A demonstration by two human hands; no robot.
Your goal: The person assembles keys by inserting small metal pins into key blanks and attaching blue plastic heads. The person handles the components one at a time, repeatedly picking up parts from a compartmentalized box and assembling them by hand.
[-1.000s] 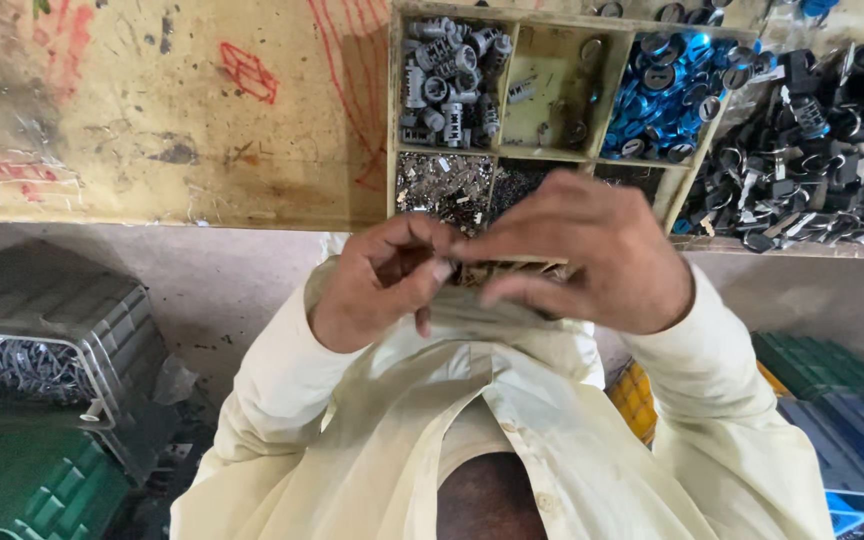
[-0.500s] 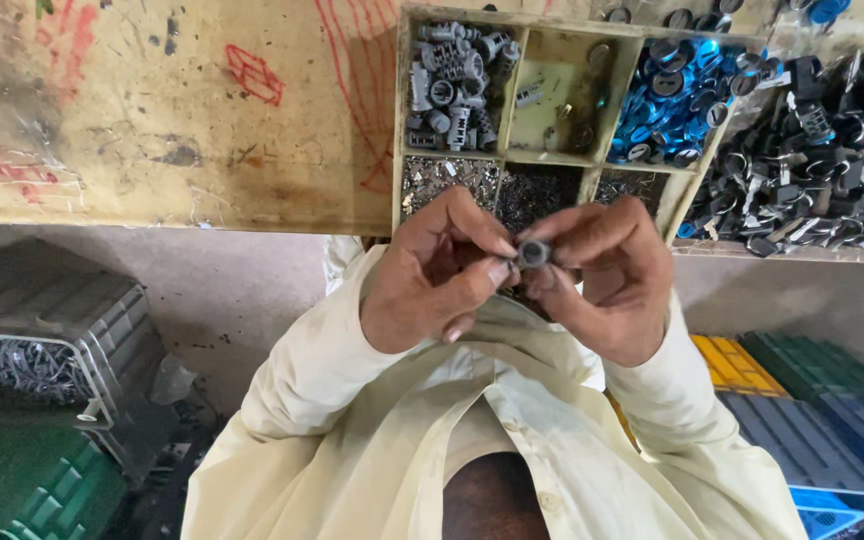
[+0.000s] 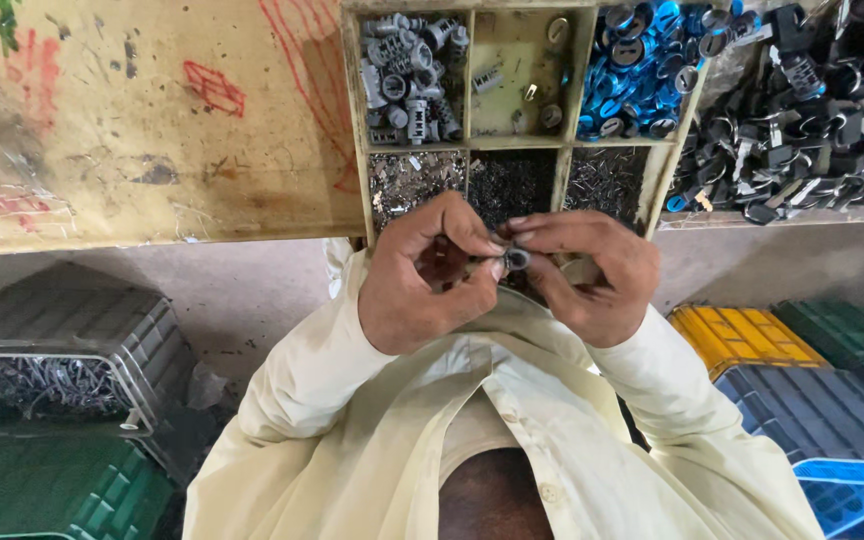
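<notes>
My left hand [image 3: 422,275] and my right hand [image 3: 587,275] meet in front of my chest, at the near edge of a wooden parts tray [image 3: 564,175]. Between their fingertips they pinch a small grey metal cylinder part [image 3: 517,259], its round end facing up. Both thumbs and forefingers close on it. Cream shirt sleeves cover both forearms.
The tray's compartments hold grey metal cylinders [image 3: 412,75], blue rings [image 3: 642,65] and small dark pins [image 3: 512,185]. A pile of black parts [image 3: 802,110] lies at the right. A worn yellow worktop [image 3: 152,110] spreads left. Plastic crates [image 3: 62,340] stand on the floor on both sides.
My hands have shifted slightly away from my chest towards the tray. The right hand, which covered the part a second ago, has turned so the cylinder's end shows between the fingertips.
</notes>
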